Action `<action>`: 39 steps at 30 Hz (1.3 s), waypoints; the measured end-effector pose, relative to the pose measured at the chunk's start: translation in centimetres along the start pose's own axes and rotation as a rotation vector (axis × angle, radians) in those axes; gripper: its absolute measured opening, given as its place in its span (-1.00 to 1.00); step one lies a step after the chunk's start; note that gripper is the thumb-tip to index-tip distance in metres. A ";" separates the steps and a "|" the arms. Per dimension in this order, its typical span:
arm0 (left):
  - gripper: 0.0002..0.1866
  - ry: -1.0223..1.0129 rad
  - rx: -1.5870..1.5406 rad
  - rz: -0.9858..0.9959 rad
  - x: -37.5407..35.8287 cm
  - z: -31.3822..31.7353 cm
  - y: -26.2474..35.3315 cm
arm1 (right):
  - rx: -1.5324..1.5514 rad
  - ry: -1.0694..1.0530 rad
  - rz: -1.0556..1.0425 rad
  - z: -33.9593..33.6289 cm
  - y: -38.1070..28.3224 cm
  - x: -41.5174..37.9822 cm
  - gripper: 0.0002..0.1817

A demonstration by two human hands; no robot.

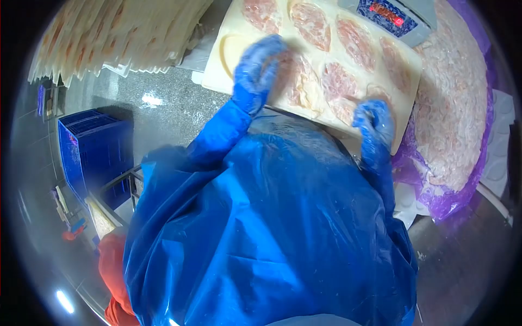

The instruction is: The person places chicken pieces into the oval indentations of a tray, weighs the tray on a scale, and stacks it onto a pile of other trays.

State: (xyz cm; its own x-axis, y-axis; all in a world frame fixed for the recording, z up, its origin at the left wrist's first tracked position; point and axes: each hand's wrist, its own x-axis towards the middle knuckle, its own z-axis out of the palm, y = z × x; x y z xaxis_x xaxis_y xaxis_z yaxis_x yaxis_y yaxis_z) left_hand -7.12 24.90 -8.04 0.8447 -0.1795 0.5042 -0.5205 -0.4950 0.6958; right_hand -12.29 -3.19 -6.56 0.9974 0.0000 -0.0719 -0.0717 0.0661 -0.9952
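Note:
A cream tray with oval recesses lies in front of me, tilted in view. Pale pink raw meat portions fill most of its recesses; one at the left shows its bare bottom. My left hand, in a wet blue glove, rests at the tray's left part, beside a meat portion in the near row. Its fingers are stretched forward. Near the tray's lower right corner, my right hand has its fingers curled in over a meat portion. What they hold, if anything, is hidden.
A scale with red digits stands behind the tray. At right, a large mass of raw meat lies on purple plastic film. Stacked trays are at upper left, a blue crate at left. An orange-red sleeve shows lower left.

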 end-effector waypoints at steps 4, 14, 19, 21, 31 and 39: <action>-0.34 0.023 0.347 -0.058 -1.4 3.0 1.6 | -0.006 0.022 0.010 -2.7 0.8 0.0 -0.86; -0.28 -0.354 0.444 -0.050 -2.4 6.3 4.7 | -0.032 -0.034 0.078 -4.4 -0.1 0.7 -0.84; -0.59 -0.078 -0.561 -0.313 -3.1 3.1 1.6 | -0.032 -0.121 0.030 -4.9 0.5 0.6 -0.85; -0.49 0.092 -0.134 -0.335 -2.5 -0.7 1.8 | -0.015 -0.122 0.055 -5.2 0.6 0.6 -0.85; -0.21 -0.391 0.269 0.005 -1.3 6.8 6.6 | 0.060 -0.153 0.144 -5.4 0.6 1.8 -0.82; -0.36 -0.313 0.728 0.086 9.1 4.3 -7.0 | -0.673 -0.251 -0.540 3.6 -2.3 13.2 -0.66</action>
State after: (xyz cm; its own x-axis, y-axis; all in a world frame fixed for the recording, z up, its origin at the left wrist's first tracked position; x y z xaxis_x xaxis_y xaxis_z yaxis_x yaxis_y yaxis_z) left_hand 4.77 23.12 -10.49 0.8573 -0.4193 0.2988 -0.4645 -0.8802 0.0974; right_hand 1.09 0.30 -5.02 0.8623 0.3614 0.3548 0.4981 -0.4787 -0.7230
